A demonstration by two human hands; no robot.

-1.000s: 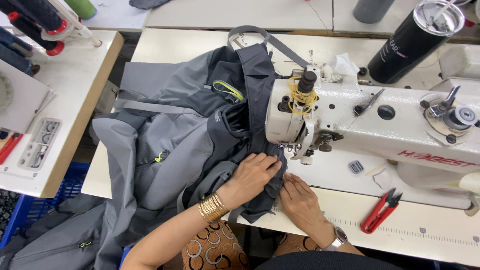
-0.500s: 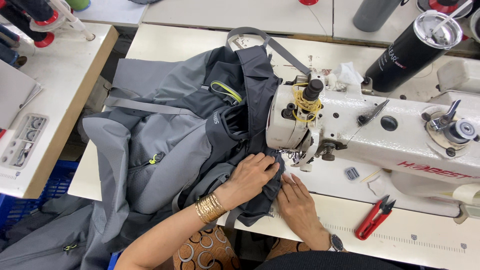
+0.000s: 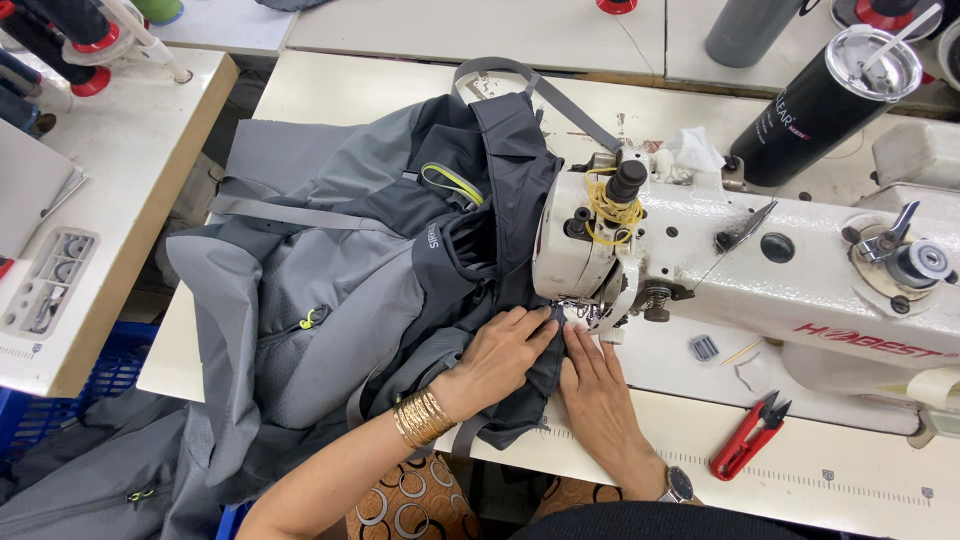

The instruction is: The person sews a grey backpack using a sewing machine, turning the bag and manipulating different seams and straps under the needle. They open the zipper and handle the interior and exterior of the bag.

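Both hands lie flat, fingers spread, on a grey jacket [image 3: 340,290] at the counter's [image 3: 830,470] near edge. Pressing on a dark fold, the left hand [image 3: 500,355] wears gold bangles [image 3: 422,416]; just beside it, the right hand [image 3: 595,385] pins the fabric edge, its fingertips by the needle of a white sewing machine [image 3: 740,265]. Red snips [image 3: 745,437] lie to the right. Farther back stands a black tumbler [image 3: 825,95].
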